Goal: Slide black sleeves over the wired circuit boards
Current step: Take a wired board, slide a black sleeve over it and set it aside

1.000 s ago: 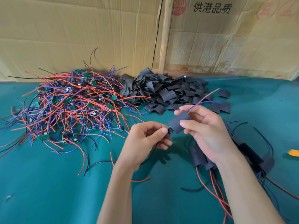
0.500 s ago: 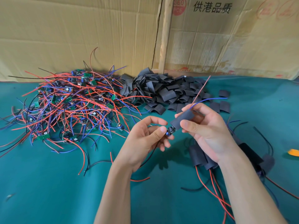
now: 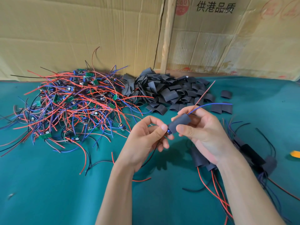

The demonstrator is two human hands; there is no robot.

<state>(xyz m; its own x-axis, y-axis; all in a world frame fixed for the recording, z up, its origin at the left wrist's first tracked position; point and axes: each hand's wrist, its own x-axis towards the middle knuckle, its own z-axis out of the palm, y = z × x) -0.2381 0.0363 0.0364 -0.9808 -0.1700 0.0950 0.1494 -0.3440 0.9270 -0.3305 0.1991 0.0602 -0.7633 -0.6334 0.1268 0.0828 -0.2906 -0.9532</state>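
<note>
Two hands meet above the green table [image 3: 48,184]. Right hand [image 3: 203,137] grips black sleeve [image 3: 179,123], red and blue wires exiting its far end. Left hand [image 3: 146,140] pinches circuit board [image 3: 169,131] poking from sleeve's near end. Sleeve pile [image 3: 165,93] behind, wired boards heap [image 3: 69,103] left.

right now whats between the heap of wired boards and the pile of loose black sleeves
Nothing separate: in the head view the heap of wired boards runs straight into the sleeve pile, with red and blue wire ends overlapping its left edge.
</note>
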